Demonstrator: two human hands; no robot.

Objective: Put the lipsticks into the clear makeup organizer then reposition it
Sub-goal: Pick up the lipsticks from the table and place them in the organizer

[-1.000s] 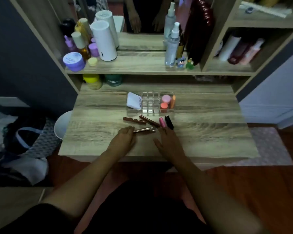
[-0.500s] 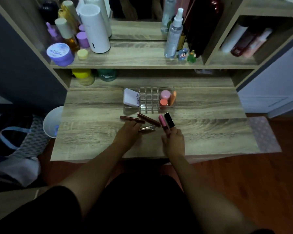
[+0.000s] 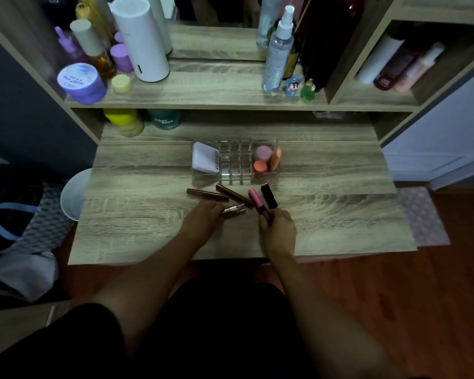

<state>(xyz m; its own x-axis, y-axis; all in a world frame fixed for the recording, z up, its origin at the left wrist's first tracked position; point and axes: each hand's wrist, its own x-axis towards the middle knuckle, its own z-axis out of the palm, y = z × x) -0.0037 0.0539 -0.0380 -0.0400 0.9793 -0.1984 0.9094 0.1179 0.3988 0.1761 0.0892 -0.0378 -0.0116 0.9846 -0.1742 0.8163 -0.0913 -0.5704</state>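
A clear makeup organizer (image 3: 234, 175) stands mid-desk, holding a white compact (image 3: 205, 157) on its left and pink and orange sponges (image 3: 263, 160) on its right. In front of it lie two brown lipsticks (image 3: 207, 193) (image 3: 234, 195), a black lipstick (image 3: 269, 196) and a silver lipstick (image 3: 234, 209). My right hand (image 3: 278, 231) is closed around the lower end of a pink lipstick (image 3: 256, 199), its cap pointing away from me. My left hand (image 3: 201, 221) rests on the desk, its fingertips at the near end of the silver lipstick.
The wooden desk (image 3: 326, 214) has a shelf above with a white cylinder (image 3: 143, 39), purple jar (image 3: 81, 83), spray bottle (image 3: 278, 50) and small figurines (image 3: 293, 86). A white bin (image 3: 74, 195) and bags sit at the left. My lap is below the desk's front edge.
My right hand has closed on the pink lipstick. My left hand has slid forward to the silver lipstick. The camera has moved closer over the desk.
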